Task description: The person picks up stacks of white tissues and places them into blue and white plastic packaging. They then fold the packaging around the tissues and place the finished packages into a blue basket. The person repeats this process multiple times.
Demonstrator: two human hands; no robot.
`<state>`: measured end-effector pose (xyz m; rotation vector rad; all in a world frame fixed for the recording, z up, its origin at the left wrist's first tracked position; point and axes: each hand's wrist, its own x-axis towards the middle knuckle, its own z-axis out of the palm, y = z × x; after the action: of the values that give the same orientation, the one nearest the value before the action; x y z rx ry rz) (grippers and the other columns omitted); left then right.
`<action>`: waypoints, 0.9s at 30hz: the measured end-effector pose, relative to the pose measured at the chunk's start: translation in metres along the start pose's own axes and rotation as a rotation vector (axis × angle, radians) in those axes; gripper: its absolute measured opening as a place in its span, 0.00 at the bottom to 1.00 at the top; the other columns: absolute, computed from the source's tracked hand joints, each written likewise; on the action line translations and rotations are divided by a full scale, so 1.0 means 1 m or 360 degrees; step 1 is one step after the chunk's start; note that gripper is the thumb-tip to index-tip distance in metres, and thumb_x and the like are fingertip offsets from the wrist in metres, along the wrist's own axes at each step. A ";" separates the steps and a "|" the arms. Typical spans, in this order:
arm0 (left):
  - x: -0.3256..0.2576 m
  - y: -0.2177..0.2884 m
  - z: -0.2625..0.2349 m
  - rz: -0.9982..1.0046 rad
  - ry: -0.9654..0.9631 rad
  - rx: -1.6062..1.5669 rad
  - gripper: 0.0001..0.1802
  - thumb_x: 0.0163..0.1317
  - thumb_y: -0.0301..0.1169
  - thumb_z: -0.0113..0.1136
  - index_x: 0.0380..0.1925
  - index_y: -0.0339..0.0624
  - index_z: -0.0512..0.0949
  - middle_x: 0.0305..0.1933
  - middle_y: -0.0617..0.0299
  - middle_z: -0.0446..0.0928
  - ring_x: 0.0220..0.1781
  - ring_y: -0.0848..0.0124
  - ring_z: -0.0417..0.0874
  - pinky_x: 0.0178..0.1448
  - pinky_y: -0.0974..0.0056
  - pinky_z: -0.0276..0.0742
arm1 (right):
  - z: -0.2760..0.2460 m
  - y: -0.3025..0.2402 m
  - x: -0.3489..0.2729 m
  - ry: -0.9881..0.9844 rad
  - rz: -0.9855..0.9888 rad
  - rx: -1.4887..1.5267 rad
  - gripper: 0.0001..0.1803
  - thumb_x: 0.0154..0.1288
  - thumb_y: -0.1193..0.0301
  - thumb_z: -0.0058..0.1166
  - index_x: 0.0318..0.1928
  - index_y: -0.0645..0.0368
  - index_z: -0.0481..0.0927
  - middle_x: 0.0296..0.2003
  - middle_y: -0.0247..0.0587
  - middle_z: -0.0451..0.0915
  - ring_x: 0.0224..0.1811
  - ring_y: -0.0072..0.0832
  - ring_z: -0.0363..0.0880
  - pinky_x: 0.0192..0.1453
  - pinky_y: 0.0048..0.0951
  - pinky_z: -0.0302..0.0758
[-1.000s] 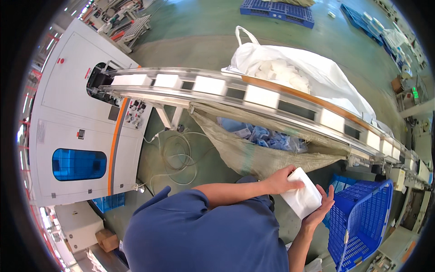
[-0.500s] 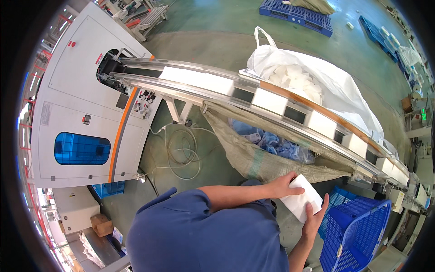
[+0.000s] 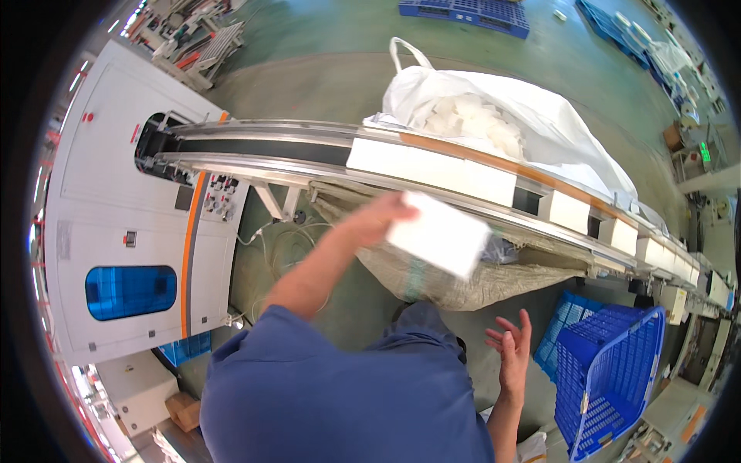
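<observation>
My left hand (image 3: 376,221) grips the left end of a white rectangular pack (image 3: 440,235), which looks like a stack of tissue paper. Both are slightly blurred. The pack hangs over the near side of a conveyor (image 3: 262,151); whether it touches the rail I cannot tell. On the belt lies a row of similar white packs (image 3: 432,170), two of the longer ones end to end. Lower right, my right hand (image 3: 512,355) is open with its fingers apart, holding nothing, left of a blue plastic basket (image 3: 575,386).
A white cabinet machine (image 3: 116,193) stands at the left end of the conveyor. Behind the belt sits a large white bag (image 3: 556,116) with white pieces inside. Below the near rail hangs a woven sack (image 3: 463,293). Blue pallets (image 3: 471,17) lie farther back; a hose loops on the floor.
My left hand has carried the pack up and left toward the conveyor. The right hand has let go of it and opened. The packs on the belt sit differently, and the view has shifted.
</observation>
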<state>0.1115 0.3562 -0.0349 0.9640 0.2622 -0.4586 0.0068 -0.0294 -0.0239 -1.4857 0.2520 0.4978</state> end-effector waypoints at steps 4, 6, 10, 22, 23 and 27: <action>0.000 0.073 -0.059 0.0149 0.0333 0.0146 0.29 0.60 0.42 0.65 0.54 0.30 0.73 0.51 0.55 0.80 0.51 0.67 0.82 0.58 0.61 0.77 | -0.030 0.044 -0.021 0.0126 0.0303 0.0041 0.34 0.72 0.64 0.50 0.72 0.59 0.53 0.53 0.53 0.75 0.46 0.34 0.81 0.47 0.31 0.79; 0.011 0.095 -0.077 0.0146 0.0252 0.0192 0.32 0.60 0.43 0.65 0.57 0.31 0.71 0.54 0.55 0.78 0.54 0.66 0.81 0.60 0.61 0.75 | -0.039 0.055 -0.032 0.0171 0.0378 0.0051 0.34 0.72 0.64 0.50 0.71 0.60 0.53 0.53 0.52 0.75 0.46 0.34 0.81 0.47 0.30 0.79; 0.059 0.103 -0.107 -0.0060 0.0355 0.0382 0.29 0.62 0.39 0.63 0.58 0.34 0.70 0.55 0.57 0.78 0.56 0.68 0.79 0.62 0.62 0.73 | -0.052 0.067 -0.048 0.0327 0.0453 0.0042 0.33 0.71 0.65 0.51 0.70 0.62 0.55 0.52 0.51 0.76 0.46 0.33 0.81 0.47 0.29 0.79; 0.124 0.042 -0.135 0.0877 0.1331 0.1904 0.20 0.69 0.43 0.53 0.28 0.35 0.77 0.17 0.63 0.72 0.17 0.74 0.70 0.22 0.66 0.65 | -0.169 0.168 -0.143 0.1422 0.0533 -0.0577 0.26 0.62 0.61 0.58 0.56 0.65 0.74 0.43 0.48 0.82 0.44 0.34 0.82 0.49 0.33 0.78; 0.116 0.030 -0.087 0.1112 0.1371 0.2096 0.18 0.69 0.41 0.52 0.28 0.36 0.77 0.16 0.64 0.70 0.17 0.74 0.69 0.22 0.65 0.63 | -0.179 0.177 -0.162 0.1591 0.0634 -0.0804 0.26 0.60 0.60 0.59 0.53 0.64 0.77 0.41 0.50 0.83 0.45 0.38 0.82 0.50 0.36 0.78; 0.127 -0.094 0.053 0.0767 0.0565 0.1497 0.10 0.69 0.32 0.52 0.30 0.41 0.76 0.19 0.68 0.69 0.16 0.79 0.65 0.20 0.71 0.61 | -0.228 0.236 -0.224 0.1776 0.0888 -0.0775 0.26 0.57 0.57 0.58 0.50 0.65 0.79 0.40 0.51 0.83 0.46 0.43 0.82 0.52 0.39 0.77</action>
<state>0.1774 0.2336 -0.1269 1.9770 0.1126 0.0748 -0.2670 -0.2885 -0.1494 -2.0559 1.5359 0.0994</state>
